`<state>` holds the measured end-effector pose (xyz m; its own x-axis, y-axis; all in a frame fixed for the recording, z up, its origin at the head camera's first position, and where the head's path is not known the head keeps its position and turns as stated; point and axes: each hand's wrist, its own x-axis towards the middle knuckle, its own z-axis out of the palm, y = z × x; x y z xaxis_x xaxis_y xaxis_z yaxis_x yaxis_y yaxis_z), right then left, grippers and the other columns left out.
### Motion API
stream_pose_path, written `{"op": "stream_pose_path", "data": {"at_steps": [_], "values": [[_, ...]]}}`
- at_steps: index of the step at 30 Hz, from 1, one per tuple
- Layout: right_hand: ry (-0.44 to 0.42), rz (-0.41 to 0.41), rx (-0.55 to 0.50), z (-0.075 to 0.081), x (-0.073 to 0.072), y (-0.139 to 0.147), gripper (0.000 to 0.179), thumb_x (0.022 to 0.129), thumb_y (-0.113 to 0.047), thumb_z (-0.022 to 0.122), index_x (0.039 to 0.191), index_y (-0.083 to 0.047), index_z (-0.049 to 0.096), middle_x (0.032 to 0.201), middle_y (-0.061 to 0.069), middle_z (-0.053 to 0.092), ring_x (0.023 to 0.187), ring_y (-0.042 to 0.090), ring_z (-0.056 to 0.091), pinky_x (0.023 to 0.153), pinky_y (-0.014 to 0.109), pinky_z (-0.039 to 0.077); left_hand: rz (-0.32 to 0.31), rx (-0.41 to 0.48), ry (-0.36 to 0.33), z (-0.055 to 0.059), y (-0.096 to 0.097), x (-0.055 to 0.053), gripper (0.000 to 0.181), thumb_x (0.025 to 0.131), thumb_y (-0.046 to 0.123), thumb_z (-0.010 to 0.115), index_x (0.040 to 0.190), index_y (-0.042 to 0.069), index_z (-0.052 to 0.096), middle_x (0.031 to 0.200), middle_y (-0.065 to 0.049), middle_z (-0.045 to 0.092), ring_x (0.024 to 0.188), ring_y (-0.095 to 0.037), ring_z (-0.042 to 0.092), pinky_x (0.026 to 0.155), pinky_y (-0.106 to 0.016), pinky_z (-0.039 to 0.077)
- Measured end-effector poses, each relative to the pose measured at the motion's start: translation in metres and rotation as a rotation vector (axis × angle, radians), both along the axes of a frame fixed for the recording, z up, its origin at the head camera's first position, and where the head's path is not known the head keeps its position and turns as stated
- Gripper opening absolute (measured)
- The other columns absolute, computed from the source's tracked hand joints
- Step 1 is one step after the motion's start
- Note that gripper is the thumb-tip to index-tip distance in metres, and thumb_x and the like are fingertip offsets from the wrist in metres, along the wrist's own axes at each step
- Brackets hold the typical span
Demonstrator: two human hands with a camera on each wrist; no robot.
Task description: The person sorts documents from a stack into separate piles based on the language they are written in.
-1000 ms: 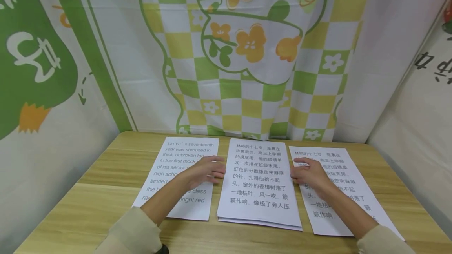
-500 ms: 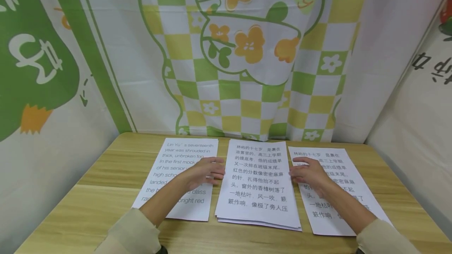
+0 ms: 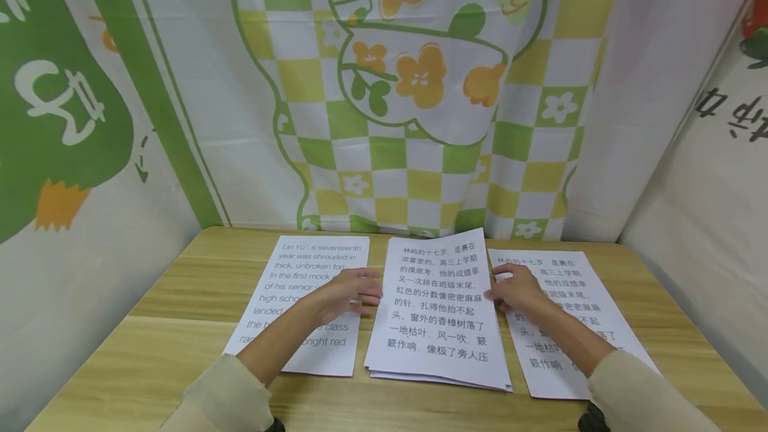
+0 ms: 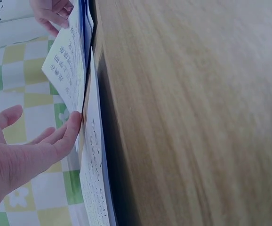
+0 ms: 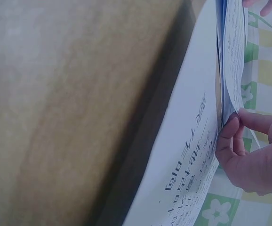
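Far to the left of the middle stack [image 3: 437, 325], a hanging cloth [image 3: 66, 119] shows a green shape and an orange patch. Nearer, just left of the stack, an English page [image 3: 288, 279] lies flat on the counter [image 3: 126, 365], its first line reading "Lin Yu's seventeenth". A forearm in a beige sleeve [image 3: 222, 395] crosses this page, bringing the left hand [image 3: 348, 295] to the stack's left side. That hand grasps nothing: its fingers are spread and relaxed, the lower fingertips meeting the stack's left edge.

The stack itself lies between both hands, printed in Chinese, with under-sheets showing along its near edge. Its top sheet [image 3: 441, 272] has the far right corner raised off the rest. Behind the stack hangs a checked curtain [image 3: 420, 172] with green and yellow squares and orange flowers.

At the stack's right edge, the right hand [image 3: 519, 289] pinches the top sheet between thumb and curled fingers. Under that hand and forearm, just right of the stack and apart from it, a second Chinese page [image 3: 579, 285] lies at a slant. A dark band [image 3: 594, 417] shows at the right cuff, nearer the person than the stack.
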<state>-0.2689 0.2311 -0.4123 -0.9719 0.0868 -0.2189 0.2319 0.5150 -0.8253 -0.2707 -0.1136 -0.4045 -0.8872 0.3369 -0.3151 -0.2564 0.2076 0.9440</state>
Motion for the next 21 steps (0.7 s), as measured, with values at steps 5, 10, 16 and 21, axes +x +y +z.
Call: {"op": "stream_pose_path", "data": {"at_steps": [5,10,16,21], "values": [[0.026,-0.013,0.025,0.001,0.000,0.000,0.046,0.089,-0.006,0.075,0.129,0.009,0.058,0.092,0.017,0.071,0.069,0.020,0.065,0.059,0.028,0.056,0.001,-0.005,0.004,0.000,0.000,0.000,0.051,0.102,0.008,0.055,0.149,-0.007,0.043,0.125,-0.026,0.063,0.111,-0.033,0.066,0.096,-0.044,0.059],[0.091,0.008,-0.037,0.004,0.001,0.003,0.034,0.093,-0.002,0.070,0.122,0.013,0.060,0.092,0.015,0.070,0.072,0.017,0.067,0.062,0.029,0.060,0.004,-0.011,0.006,0.002,0.003,-0.001,0.051,0.102,0.008,0.056,0.149,-0.008,0.043,0.126,-0.027,0.063,0.113,-0.036,0.065,0.097,-0.045,0.059],[0.095,0.037,-0.119,0.006,0.004,0.006,0.036,0.098,-0.001,0.064,0.130,0.012,0.056,0.101,0.016,0.067,0.082,0.019,0.069,0.070,0.032,0.064,0.026,-0.033,0.019,0.000,0.005,-0.003,0.051,0.100,0.009,0.058,0.147,-0.007,0.046,0.127,-0.025,0.064,0.112,-0.034,0.065,0.095,-0.044,0.060],[0.103,0.028,-0.177,0.009,0.006,0.010,0.040,0.100,-0.003,0.063,0.136,0.010,0.053,0.107,0.016,0.069,0.086,0.016,0.070,0.070,0.030,0.063,0.047,-0.063,0.040,-0.002,0.009,-0.003,0.050,0.100,0.011,0.060,0.145,-0.006,0.050,0.124,-0.022,0.065,0.110,-0.031,0.065,0.093,-0.042,0.060]]}}
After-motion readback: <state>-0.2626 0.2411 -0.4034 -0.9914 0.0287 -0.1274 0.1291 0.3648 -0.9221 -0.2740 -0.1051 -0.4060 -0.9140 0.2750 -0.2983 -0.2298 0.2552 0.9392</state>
